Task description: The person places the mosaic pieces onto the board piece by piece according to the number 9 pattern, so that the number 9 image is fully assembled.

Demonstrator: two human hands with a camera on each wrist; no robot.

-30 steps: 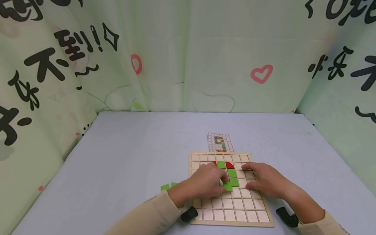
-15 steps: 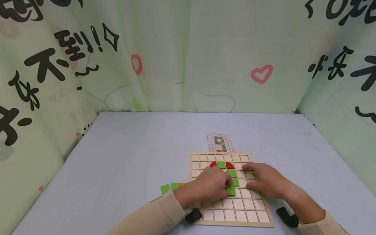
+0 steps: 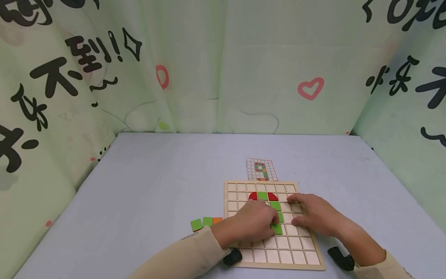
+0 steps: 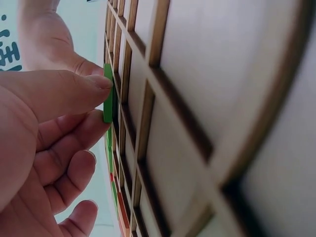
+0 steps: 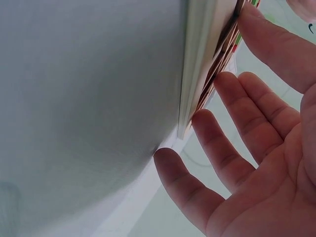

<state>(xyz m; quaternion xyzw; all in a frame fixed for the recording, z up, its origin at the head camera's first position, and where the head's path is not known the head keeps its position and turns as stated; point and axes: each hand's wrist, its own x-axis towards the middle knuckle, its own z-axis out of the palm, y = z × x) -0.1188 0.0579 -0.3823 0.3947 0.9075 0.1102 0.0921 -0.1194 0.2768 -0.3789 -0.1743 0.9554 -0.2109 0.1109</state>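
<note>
The left hand (image 3: 249,221) pinched a green tile (image 3: 277,229) between thumb and finger near the middle of the grid board (image 3: 286,255); the right hand (image 3: 315,213), fingers extended, rested on the board's right side. Loose tiles (image 3: 207,221) lay just left of the board. A printed card (image 3: 261,169) lay at its far edge.

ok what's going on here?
A person's left hand pinches a green tile at the grid board, in line below other green tiles; I can't tell if it's fully seated. The right hand rests at the board's right edge. Two red pieces flank a green one in the top row of pieces. Loose green and orange tiles lie left of the board, and a pattern card lies at its far edge.
</note>
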